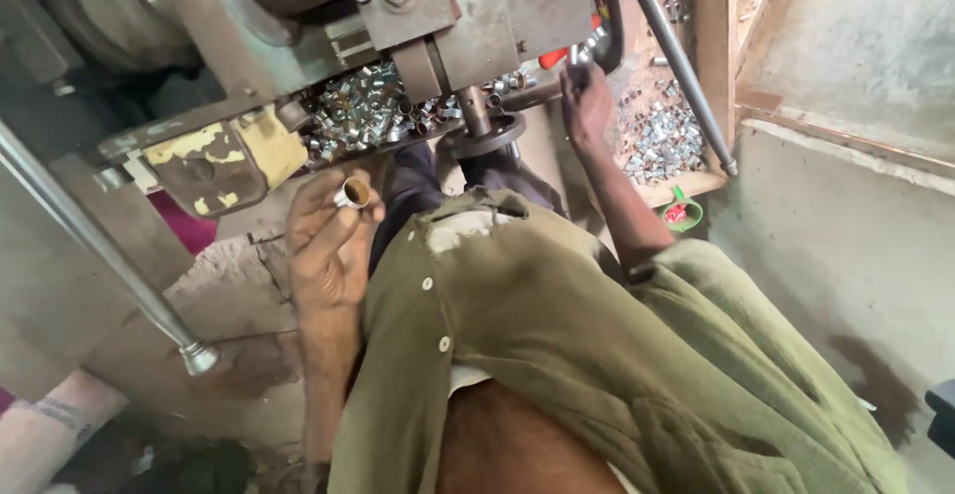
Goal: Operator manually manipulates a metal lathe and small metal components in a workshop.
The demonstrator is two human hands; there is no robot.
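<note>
The person's left hand is raised at about nine o'clock from the chest, and its fingers are pinched narrowly on a small metal ring, a short silvery sleeve with a brassy inside. The ring sits just below the machine's tray, where a heap of similar small metal pieces lies.

The right hand reaches up toward one o'clock and appears closed on something by the orange-red handle; whether those fingers are gripping or only pressing cannot be told, since the back of the hand hides them. Just right of it, a second heap of metal pieces rests in a wooden tray.

The ring is held only by the fingertips, so it could slip and drop to the floor if the grip loosens. The right hand works close to the spindle and disc; a loose shirt could catch there. The long steel levers stand near both arms.
</note>
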